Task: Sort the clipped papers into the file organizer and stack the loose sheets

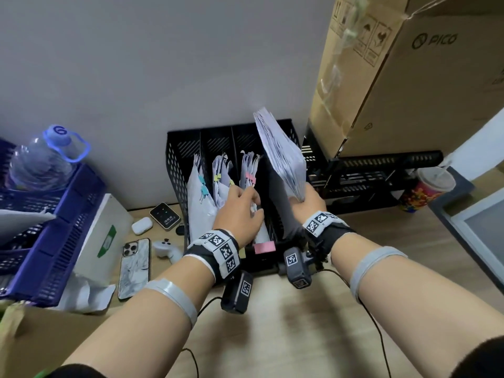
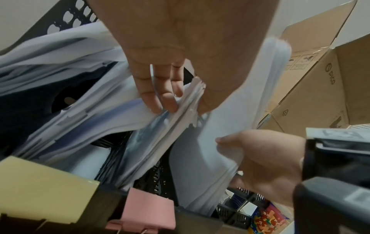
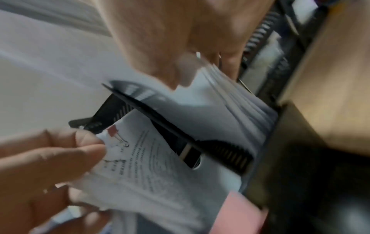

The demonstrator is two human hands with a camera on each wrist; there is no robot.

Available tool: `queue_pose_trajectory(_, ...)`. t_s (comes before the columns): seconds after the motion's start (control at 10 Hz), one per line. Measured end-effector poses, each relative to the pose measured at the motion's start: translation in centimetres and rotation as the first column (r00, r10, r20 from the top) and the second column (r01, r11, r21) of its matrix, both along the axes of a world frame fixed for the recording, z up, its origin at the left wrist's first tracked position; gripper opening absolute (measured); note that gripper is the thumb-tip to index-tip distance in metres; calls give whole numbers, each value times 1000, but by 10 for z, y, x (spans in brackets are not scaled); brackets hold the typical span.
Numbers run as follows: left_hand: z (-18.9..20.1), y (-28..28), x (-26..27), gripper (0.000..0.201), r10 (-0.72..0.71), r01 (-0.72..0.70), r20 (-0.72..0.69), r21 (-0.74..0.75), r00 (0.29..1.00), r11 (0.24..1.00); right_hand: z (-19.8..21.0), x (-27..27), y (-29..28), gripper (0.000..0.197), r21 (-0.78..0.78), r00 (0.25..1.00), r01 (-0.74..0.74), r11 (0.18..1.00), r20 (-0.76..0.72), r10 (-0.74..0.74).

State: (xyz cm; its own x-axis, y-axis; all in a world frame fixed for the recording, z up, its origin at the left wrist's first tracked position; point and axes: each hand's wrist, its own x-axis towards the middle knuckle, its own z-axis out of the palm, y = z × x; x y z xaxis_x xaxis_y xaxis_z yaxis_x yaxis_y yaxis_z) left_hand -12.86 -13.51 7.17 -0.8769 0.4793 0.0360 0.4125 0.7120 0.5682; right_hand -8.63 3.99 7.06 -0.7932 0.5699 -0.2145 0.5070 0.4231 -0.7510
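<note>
While right hand (image 1: 306,204) clamps the thick white loose-sheet stack (image 1: 282,154) over the black mesh file organizer (image 1: 174,159), its sheets may slip; left hand (image 1: 240,211) fingers pinch pink-clipped papers (image 1: 249,170).

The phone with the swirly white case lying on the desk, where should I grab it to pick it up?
Probably by its two long edges, coming straight down from above. The phone lies flat, camera side up, on the desk, so there's nothing to hook underneath. The game controller sits close on its right side, so pinch nearer the bottom end, where there's more room.
</note>
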Motion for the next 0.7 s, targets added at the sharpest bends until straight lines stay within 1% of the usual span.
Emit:
queue_pose_trajectory(0.1,-1,0,0,13,-6,6,1,5,1000,1000,-6,-2,-9,38,-280,979,159,947,-81,-189)
queue_pose_trajectory(0.2,-2,3,0,15,-6,6,6,-2,1000,1000,0,-4,-7,36,-411,935,232,882,-156,-318)
queue_pose_trajectory(0.3,-1,6,3,15,10,-10,25,-1,1000,1000,8,4,-8,41,-394,946,227,891,-126,-297)
queue_pose_trajectory(0.4,0,8,7,18,34,-34,38,-3,999,999,3,14,-3,49,-405,965,168,899,-119,-234)
queue_pose_trajectory(0.5,5,8,14,25,67,-70,96,25,993,997,25,32,3,39,-317,977,93,944,-156,-148)
queue_pose_trajectory(0.6,15,10,19,31,135,-148,138,92,981,985,54,46,17,36,-197,967,-18,980,-252,-32)
queue_pose_trajectory(0.7,27,14,23,28,198,-228,148,224,969,947,96,63,30,28,-190,915,-178,966,-393,91)
